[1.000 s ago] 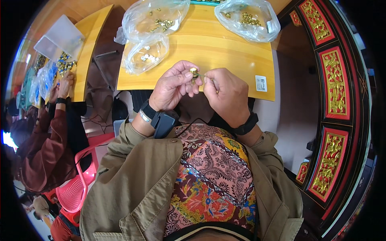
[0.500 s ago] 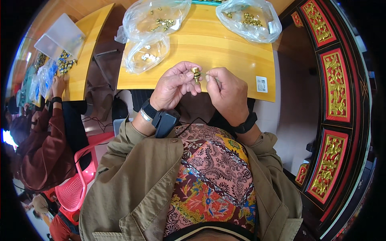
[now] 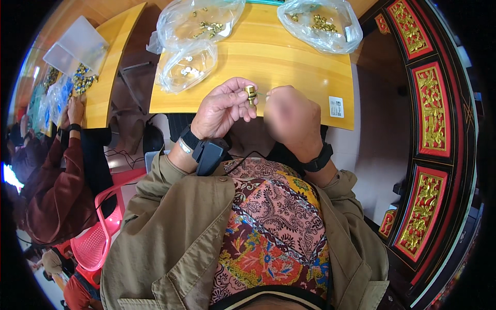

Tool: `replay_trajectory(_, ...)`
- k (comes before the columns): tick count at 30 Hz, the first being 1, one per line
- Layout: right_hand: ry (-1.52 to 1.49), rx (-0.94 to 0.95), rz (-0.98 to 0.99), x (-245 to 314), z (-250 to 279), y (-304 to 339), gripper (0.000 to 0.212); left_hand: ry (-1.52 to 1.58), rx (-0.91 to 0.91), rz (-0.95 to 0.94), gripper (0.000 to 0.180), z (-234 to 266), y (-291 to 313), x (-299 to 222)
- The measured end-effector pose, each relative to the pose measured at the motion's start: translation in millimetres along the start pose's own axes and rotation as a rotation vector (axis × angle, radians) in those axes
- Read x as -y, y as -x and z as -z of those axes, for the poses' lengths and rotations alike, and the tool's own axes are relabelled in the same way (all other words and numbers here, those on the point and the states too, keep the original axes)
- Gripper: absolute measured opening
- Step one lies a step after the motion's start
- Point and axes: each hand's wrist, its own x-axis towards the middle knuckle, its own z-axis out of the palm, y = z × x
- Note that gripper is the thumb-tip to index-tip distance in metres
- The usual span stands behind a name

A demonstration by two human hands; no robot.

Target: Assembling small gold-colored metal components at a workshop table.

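Observation:
My left hand (image 3: 219, 108) pinches a small brass fitting (image 3: 250, 96) upright between thumb and fingers, just above the table's near edge. The fitting has a wide top, a dark band round its middle and a narrower lower end. Just right of it, my right hand (image 3: 293, 121) is closed, with thumb and forefinger pressed together. A thin, faint line shows between those fingertips and the fitting; what it is, I cannot make out. Part of my right hand is blurred.
Clear plastic bags with brass parts lie on the yellow table (image 3: 289, 67): one bag (image 3: 178, 26) far left, another (image 3: 320, 44) far right. A smaller bag (image 3: 199, 57) holds white pieces. Leftward, a person's hand (image 3: 75, 109) is by more brass parts. A carved panel (image 3: 433, 111) stands right.
My right hand has turned slightly, its fingertips still close to the fitting. The left hand keeps the fitting in nearly the same place.

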Motion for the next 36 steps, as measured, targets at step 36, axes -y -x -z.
replay_trajectory(36, -0.023, 0.069, -0.062, -18.0, -22.4, 10.6, 0.005, -0.112, -0.209, 0.032, 0.021, 5.2, -0.6, 5.1)
